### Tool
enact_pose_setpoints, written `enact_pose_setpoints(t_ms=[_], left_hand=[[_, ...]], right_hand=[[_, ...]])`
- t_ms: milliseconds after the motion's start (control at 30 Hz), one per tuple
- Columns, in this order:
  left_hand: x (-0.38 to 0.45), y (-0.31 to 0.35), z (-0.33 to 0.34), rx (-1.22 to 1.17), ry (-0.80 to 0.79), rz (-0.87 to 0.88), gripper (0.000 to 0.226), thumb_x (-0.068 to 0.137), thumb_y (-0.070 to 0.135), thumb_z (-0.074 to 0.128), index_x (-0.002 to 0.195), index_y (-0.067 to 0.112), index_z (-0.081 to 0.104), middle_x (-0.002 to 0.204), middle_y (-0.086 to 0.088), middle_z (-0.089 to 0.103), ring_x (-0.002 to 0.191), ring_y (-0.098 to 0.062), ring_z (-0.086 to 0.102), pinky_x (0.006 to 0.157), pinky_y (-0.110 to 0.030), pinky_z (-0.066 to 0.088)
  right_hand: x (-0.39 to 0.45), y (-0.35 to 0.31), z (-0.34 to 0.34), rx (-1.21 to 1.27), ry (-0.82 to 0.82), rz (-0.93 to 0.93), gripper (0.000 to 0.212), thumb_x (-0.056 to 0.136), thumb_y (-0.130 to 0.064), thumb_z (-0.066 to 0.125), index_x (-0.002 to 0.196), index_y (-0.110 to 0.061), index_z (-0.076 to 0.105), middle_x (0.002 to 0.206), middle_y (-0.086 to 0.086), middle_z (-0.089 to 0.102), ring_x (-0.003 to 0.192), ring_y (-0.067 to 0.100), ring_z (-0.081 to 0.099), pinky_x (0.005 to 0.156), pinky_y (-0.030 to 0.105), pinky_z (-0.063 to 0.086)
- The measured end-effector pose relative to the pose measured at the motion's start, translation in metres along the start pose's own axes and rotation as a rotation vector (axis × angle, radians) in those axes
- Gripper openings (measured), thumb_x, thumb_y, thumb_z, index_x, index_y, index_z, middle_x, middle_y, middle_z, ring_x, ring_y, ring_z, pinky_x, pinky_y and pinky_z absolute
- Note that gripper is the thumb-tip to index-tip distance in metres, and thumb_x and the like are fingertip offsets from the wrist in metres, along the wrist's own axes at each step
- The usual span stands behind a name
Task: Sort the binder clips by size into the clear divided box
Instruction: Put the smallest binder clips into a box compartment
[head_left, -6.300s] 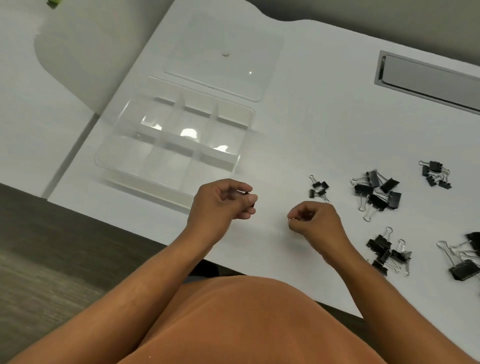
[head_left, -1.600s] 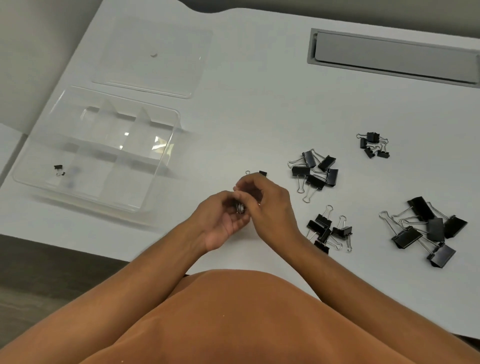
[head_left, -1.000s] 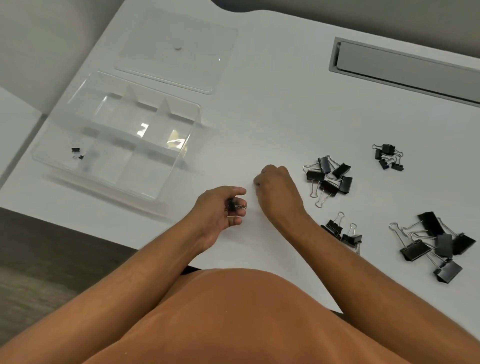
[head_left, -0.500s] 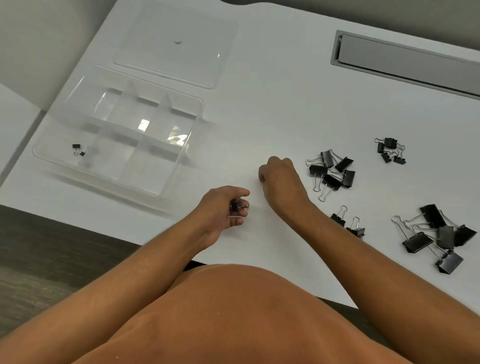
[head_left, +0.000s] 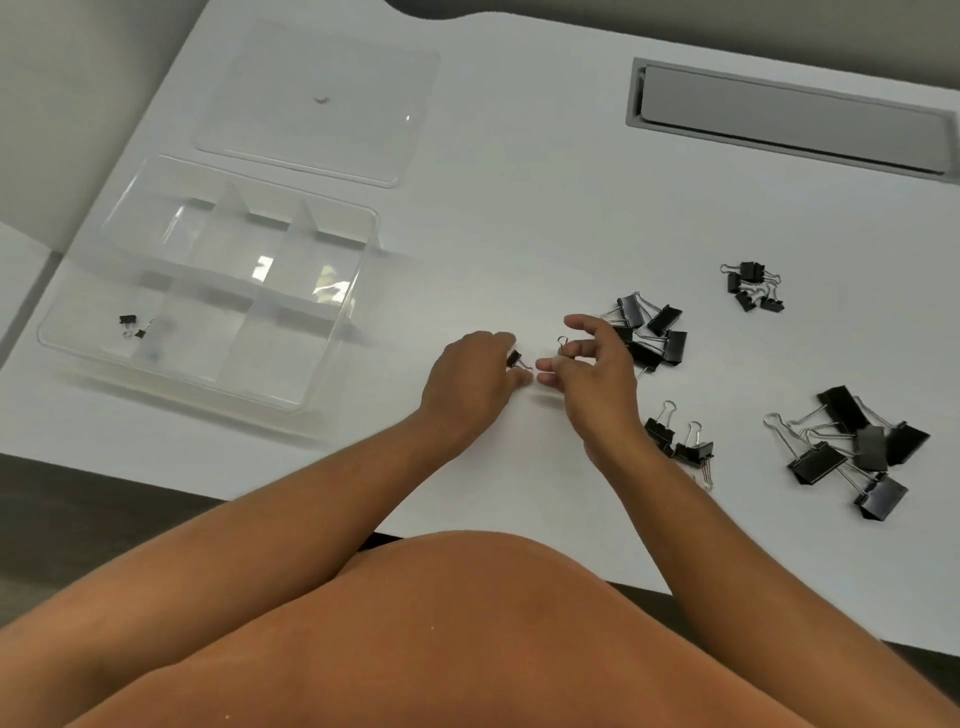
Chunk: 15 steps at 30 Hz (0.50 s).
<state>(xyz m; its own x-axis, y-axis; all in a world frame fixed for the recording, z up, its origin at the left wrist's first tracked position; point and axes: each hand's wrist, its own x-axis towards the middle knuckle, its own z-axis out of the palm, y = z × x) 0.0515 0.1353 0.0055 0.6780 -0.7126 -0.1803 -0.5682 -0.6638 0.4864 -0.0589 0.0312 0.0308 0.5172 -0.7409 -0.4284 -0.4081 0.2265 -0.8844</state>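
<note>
The clear divided box (head_left: 364, 270) sits at the left of the white table, with two small black clips (head_left: 132, 326) in its front-left compartment. My left hand (head_left: 467, 387) pinches a small black binder clip (head_left: 514, 358) at its fingertips. Just to its right, my right hand (head_left: 595, 371) has its fingers loosely spread, and a second small clip's wire handle (head_left: 563, 342) shows between them. The fingers hide that clip's body. Both hands hover over the table to the right of the box.
The box's clear lid (head_left: 317, 104) lies behind it. Right of my hands are piles of clips: medium (head_left: 654, 330), small (head_left: 753, 287), two by my right wrist (head_left: 678, 440), large (head_left: 857, 449). A grey cable hatch (head_left: 789, 119) sits at the back right.
My right hand has lifted off the table with a small clip in its fingers. My left hand has moved up and right, close to the right hand, still holding its clip.
</note>
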Motion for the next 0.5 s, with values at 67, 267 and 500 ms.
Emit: enact_pose_setpoints(t_ms=[67, 267, 500], left_hand=[[0.004, -0.002, 0.005, 0.022, -0.013, 0.023, 0.024, 0.095, 0.040, 0.066, 0.090, 0.017, 0.063, 0.083, 0.001, 0.065, 0.080, -0.027, 0.063, 0.065, -0.037, 0.047], [0.004, -0.009, -0.002, -0.127, -0.044, 0.016, 0.022, 0.095, 0.041, 0.070, 0.095, 0.020, 0.064, 0.091, 0.004, 0.068, 0.086, -0.019, 0.062, 0.070, -0.032, 0.043], [-0.031, -0.005, -0.043, -0.614, -0.024, -0.262, 0.035, 0.098, 0.050, 0.065, 0.090, 0.016, 0.062, 0.075, 0.004, 0.057, 0.064, -0.013, 0.049, 0.062, -0.030, 0.039]], right_hand=[[-0.006, 0.002, 0.000, 0.049, -0.008, 0.038, 0.041, 0.093, 0.009, 0.061, 0.120, -0.021, 0.069, 0.093, -0.003, 0.059, 0.069, 0.009, 0.074, 0.088, 0.037, 0.062], [-0.016, 0.011, 0.000, 0.211, 0.019, 0.131, 0.024, 0.100, 0.006, 0.056, 0.116, -0.007, 0.069, 0.079, -0.005, 0.068, 0.075, 0.012, 0.076, 0.086, 0.034, 0.063], [-0.032, -0.007, 0.010, 0.362, -0.100, 0.200, 0.012, 0.101, -0.009, 0.066, 0.112, -0.008, 0.071, 0.095, 0.007, 0.073, 0.086, 0.019, 0.073, 0.073, 0.028, 0.059]])
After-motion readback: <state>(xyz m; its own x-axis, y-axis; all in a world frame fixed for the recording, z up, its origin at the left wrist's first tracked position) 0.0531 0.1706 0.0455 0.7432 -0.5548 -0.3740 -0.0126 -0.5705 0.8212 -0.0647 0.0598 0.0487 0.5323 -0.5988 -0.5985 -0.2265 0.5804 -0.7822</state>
